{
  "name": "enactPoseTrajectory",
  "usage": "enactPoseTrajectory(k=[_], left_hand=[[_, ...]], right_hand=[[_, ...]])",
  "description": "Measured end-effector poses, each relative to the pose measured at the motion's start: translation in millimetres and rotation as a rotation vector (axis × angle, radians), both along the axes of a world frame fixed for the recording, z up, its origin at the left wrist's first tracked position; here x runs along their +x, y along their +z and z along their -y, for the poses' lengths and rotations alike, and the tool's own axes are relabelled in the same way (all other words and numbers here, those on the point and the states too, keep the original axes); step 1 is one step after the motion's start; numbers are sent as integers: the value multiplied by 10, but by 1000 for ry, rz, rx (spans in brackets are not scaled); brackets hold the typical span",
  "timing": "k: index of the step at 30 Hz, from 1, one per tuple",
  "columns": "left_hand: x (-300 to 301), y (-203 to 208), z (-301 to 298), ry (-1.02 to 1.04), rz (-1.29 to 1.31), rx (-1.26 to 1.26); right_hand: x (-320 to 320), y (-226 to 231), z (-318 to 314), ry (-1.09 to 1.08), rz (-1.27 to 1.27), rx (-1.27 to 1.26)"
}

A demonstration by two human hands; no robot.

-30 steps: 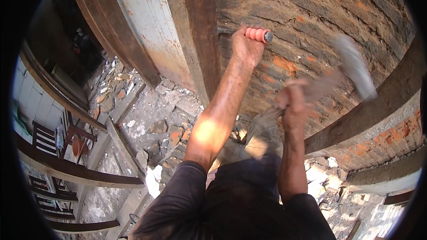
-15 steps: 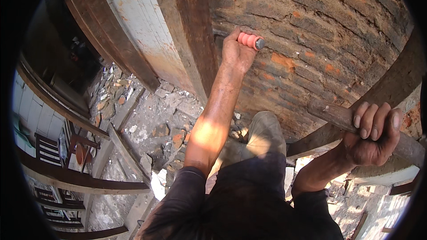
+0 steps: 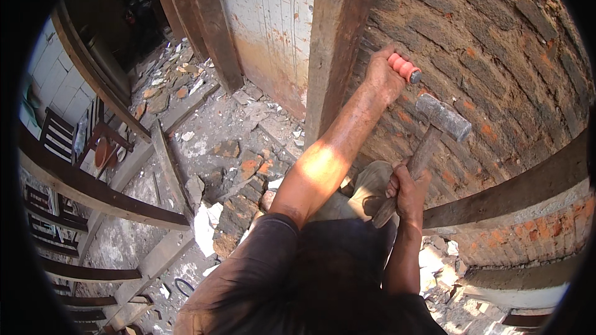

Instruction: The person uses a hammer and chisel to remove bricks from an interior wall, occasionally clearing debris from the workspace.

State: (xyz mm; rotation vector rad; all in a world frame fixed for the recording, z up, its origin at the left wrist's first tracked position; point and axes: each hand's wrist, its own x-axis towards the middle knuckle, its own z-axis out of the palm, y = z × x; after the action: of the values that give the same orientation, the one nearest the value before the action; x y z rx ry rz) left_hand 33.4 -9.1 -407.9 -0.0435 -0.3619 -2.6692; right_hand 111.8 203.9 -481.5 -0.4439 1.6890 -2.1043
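On the left, broken rubble [image 3: 233, 149] lies on the floor. Next stands a wooden post [image 3: 340, 31]. Beside it, the left hand [image 3: 383, 79] has its fingers closed around the red grip of a hand tool [image 3: 402, 67], in front of the brick wall [image 3: 503, 49]. The right hand [image 3: 410, 191] grips the wooden handle of a hammer [image 3: 427, 147], its head near the tool's end.

Pink-gripped tool [image 3: 402, 66], far end not discernible past the left hand [image 3: 383, 79]; hammer handle [image 3: 426, 150], middle stretch covered by the right hand [image 3: 411, 192]; dark shirt [image 3: 310, 279], cut off by the lower edge; brick wall [image 3: 478, 56], cut off above; dark object [image 3: 140, 11] at upper left, too dim and small to identify.
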Motion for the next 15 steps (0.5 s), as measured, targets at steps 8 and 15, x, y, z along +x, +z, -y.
enactPoseTrajectory(k=[8,15], left_hand=[[342,-754,-386,8,338,-129],[815,-2191,-583,-226,740,-202]], right_hand=[[-85,-666,-642,-76,13,302],[-34,-1293,-873,12,111,671]])
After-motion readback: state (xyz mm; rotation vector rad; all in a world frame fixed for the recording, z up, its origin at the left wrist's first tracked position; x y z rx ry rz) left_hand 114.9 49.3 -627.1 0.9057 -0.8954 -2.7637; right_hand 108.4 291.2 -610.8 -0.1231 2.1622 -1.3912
